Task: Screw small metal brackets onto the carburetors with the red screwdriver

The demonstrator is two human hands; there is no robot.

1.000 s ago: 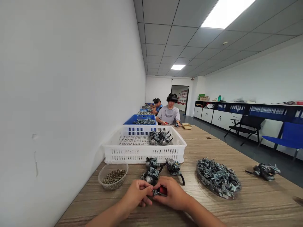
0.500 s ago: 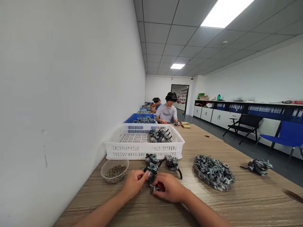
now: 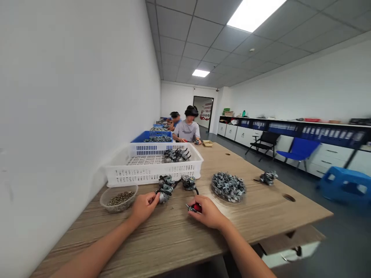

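My left hand [image 3: 144, 207] rests on the wooden table [image 3: 261, 208] with its fingers curled against a grey metal carburetor [image 3: 164, 194]. Two more carburetors [image 3: 189, 182] lie just behind it. My right hand [image 3: 206, 211] is closed over a small tool with a red handle [image 3: 197, 208], whose metal tip pokes out to the left. The hands are a palm's width apart.
A clear bowl of small screws [image 3: 118, 198] sits at the left. A white crate [image 3: 145, 172] holding carburetors stands behind, a blue crate [image 3: 150, 137] beyond. A round tray of metal parts [image 3: 228, 186] and a lone carburetor [image 3: 268, 177] lie right. Two people sit farther along.
My hands have parted: the left slid up to the nearest carburetor, while the right stayed closed on the red-handled tool. My view swung right and pulled back.
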